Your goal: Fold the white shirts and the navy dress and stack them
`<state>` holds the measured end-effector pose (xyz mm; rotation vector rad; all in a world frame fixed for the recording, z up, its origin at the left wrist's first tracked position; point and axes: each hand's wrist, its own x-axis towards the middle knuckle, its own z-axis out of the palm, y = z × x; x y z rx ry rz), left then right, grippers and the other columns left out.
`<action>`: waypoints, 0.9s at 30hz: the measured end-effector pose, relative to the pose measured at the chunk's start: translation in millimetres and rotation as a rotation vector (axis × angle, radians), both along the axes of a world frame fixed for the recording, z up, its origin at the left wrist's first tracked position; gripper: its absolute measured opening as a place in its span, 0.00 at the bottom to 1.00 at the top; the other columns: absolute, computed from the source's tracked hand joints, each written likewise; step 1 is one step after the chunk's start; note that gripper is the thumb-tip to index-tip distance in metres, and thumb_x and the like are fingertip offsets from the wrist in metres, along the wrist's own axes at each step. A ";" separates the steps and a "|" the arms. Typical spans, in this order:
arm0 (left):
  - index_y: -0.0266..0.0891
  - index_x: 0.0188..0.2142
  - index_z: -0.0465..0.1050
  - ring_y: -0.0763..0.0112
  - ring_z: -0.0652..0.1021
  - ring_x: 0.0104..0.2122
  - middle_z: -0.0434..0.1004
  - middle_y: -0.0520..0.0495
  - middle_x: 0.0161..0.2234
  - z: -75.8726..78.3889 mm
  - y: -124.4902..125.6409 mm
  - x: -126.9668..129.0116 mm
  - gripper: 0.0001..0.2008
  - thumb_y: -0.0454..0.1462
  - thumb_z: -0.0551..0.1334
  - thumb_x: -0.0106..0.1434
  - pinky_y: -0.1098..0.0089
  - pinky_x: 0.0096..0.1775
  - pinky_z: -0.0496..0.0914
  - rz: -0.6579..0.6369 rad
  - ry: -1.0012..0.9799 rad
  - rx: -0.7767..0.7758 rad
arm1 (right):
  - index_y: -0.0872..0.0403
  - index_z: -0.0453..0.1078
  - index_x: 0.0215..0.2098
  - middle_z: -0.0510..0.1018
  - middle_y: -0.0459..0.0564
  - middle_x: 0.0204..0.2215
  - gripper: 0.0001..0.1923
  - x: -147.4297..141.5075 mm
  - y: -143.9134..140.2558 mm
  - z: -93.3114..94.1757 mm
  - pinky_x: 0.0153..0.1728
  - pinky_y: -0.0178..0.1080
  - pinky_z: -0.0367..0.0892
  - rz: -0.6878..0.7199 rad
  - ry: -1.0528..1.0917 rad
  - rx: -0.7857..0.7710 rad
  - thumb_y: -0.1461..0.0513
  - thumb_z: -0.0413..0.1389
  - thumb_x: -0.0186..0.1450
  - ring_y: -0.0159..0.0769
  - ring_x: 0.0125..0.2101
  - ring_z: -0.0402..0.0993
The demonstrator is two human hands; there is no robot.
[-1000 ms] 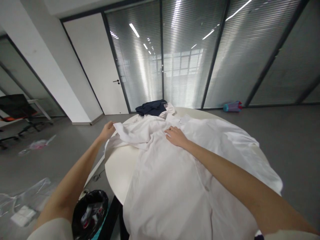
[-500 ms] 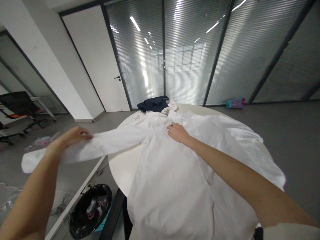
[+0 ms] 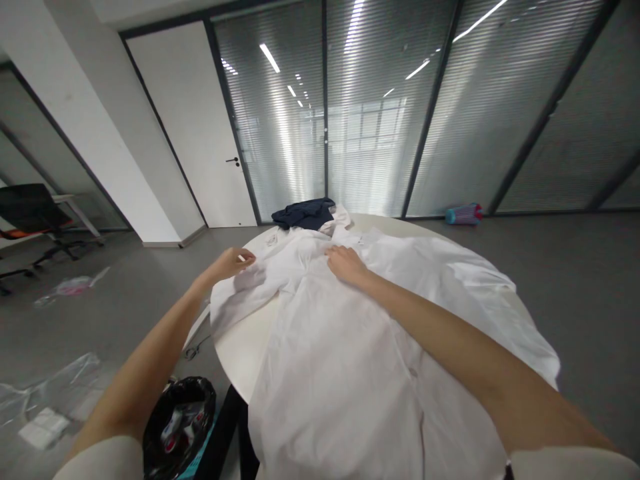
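Observation:
A white long-sleeved shirt (image 3: 330, 373) lies spread over a round white table (image 3: 243, 347), its lower part toward me. My right hand (image 3: 346, 265) rests on the cloth near the collar end, fingers stretched over the fabric and slightly bent. Just above the left sleeve (image 3: 240, 301), my left hand (image 3: 231, 264) has its fingers loosely curved, with a gap at the thumb and no cloth visibly gripped. That sleeve lies on the table and hangs at its left edge. The other sleeve (image 3: 480, 273) spreads toward the right edge.
Dark navy cloth (image 3: 303, 213) lies at the table's far edge beside pale cloth (image 3: 340, 219). A black-lined bin (image 3: 180, 420) stands below left. Clear plastic (image 3: 65, 380) and a white packet (image 3: 44, 428) are on the floor. A blue-pink basket (image 3: 463, 214) lies near the glass wall.
My left hand has moved right, from the outstretched sleeve to above the table's left edge, and the sleeve has dropped from its grip. My right hand stays on the shirt.

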<state>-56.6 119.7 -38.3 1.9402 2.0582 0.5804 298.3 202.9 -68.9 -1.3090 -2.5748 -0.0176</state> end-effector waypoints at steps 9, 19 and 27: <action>0.40 0.29 0.81 0.61 0.80 0.35 0.81 0.47 0.30 -24.6 37.7 39.1 0.13 0.46 0.69 0.47 0.70 0.34 0.70 0.044 0.032 0.042 | 0.48 0.66 0.59 0.79 0.53 0.51 0.19 -58.3 44.4 20.2 0.46 0.42 0.69 -0.144 0.176 -0.186 0.58 0.47 0.72 0.44 0.51 0.75; 0.42 0.45 0.73 0.58 0.79 0.42 0.80 0.43 0.42 -16.6 27.0 37.6 0.14 0.46 0.56 0.67 0.66 0.39 0.68 0.260 0.106 0.241 | 0.50 0.59 0.61 0.78 0.57 0.49 0.19 -77.3 50.7 19.1 0.48 0.46 0.67 -0.238 0.367 -0.116 0.60 0.39 0.75 0.46 0.50 0.74; 0.40 0.41 0.76 0.63 0.79 0.40 0.81 0.44 0.41 -43.6 40.5 25.2 0.15 0.47 0.60 0.63 0.71 0.40 0.69 0.156 0.084 0.165 | 0.50 0.57 0.66 0.78 0.51 0.51 0.24 -22.5 71.4 23.6 0.52 0.39 0.66 -0.137 0.299 -0.112 0.58 0.48 0.72 0.39 0.52 0.73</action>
